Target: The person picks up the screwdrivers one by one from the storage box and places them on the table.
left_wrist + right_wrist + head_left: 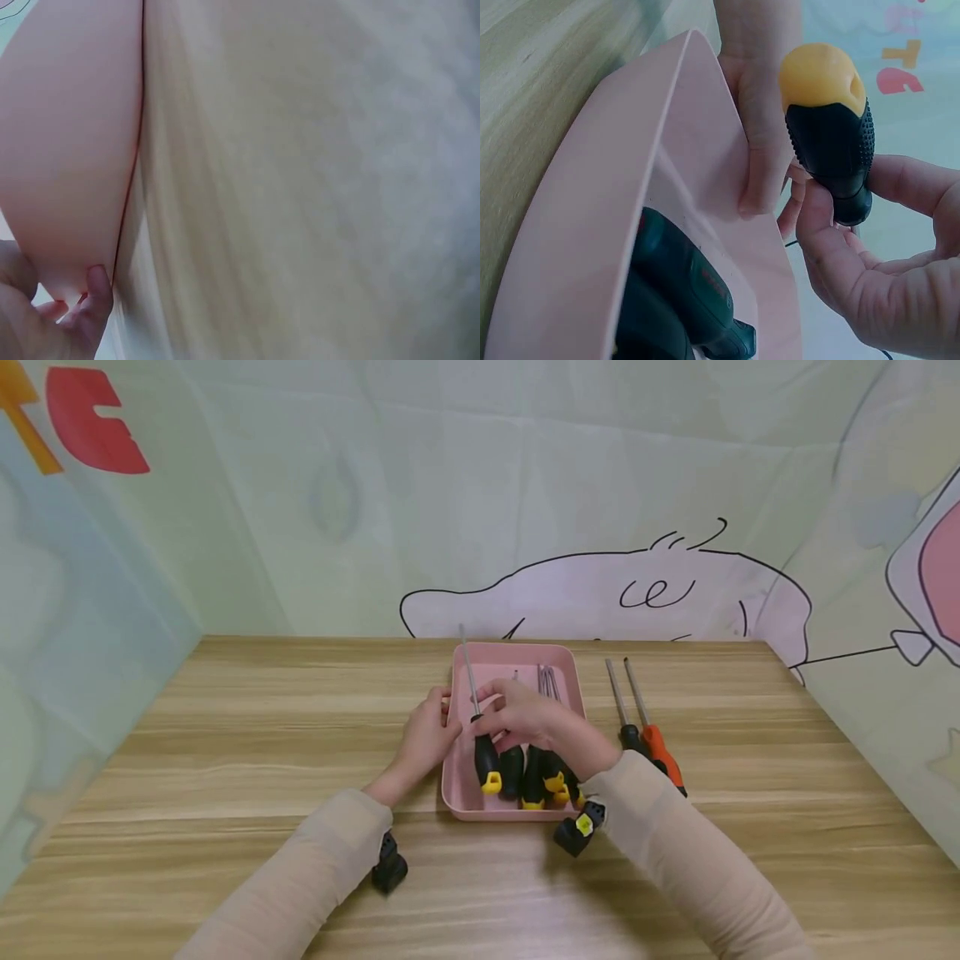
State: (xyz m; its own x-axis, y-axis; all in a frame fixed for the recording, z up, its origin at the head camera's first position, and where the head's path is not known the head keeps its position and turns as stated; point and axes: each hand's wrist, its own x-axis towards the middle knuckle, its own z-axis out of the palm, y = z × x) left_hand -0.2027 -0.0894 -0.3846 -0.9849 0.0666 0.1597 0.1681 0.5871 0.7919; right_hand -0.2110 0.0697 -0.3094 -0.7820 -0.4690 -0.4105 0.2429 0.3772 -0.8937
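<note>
A screwdriver (pixel 486 760) with a black handle and yellow end is pinched near its collar by my right hand (pixel 521 714). It is above the left part of a pink tray (pixel 462 781), its shank pointing away over the far rim. The right wrist view shows the thumb and fingers of that hand about the handle (pixel 829 142). My left hand (pixel 427 735) grips the tray's left wall, thumb over the rim inside and fingers outside. Several more screwdrivers (pixel 533 777) lie in the tray, partly hidden by my right hand and forearm.
Right of the tray, a black-handled screwdriver (pixel 630 737) and an orange-handled screwdriver (pixel 663 758) lie side by side on the wooden table (pixel 300 710). My right sleeve partly covers the black one. A printed cloth (pixel 300 510) hangs behind the table.
</note>
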